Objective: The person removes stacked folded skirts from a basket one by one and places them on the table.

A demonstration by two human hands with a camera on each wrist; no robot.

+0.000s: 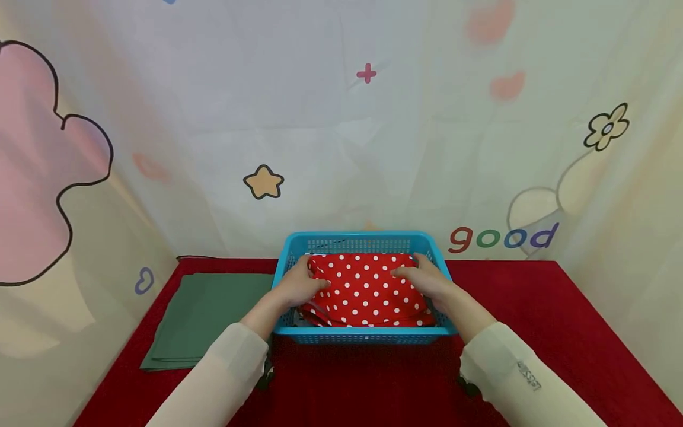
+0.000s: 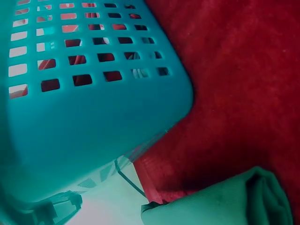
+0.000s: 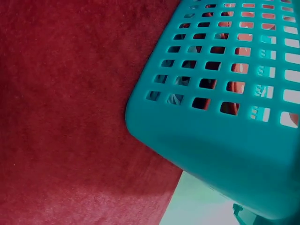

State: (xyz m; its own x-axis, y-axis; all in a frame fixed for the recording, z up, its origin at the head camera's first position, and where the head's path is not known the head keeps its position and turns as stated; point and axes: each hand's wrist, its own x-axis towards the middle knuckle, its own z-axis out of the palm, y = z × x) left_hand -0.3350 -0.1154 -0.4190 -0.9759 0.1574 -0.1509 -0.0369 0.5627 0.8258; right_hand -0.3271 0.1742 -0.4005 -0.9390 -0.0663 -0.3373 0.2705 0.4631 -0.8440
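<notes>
A red cloth (image 1: 365,290) with white polka dots lies folded inside a blue plastic basket (image 1: 366,331), covering most of its inside. My left hand (image 1: 303,284) reaches over the basket's left rim and grips the cloth's left edge, the thumb lying on its dotted face. On the opposite side my right hand (image 1: 428,279) holds the right edge in a similar way. Some fingertips are hidden by the cloth. Both wrist views show the perforated basket wall (image 2: 103,101) from outside, with neither hand visible there. Something pale shows under the cloth at the basket's left.
A folded green cloth (image 1: 208,314) lies on the red table covering (image 1: 512,332), left of the basket. Behind the basket hangs a pale printed curtain (image 1: 320,148), with more curtain along both sides of the table.
</notes>
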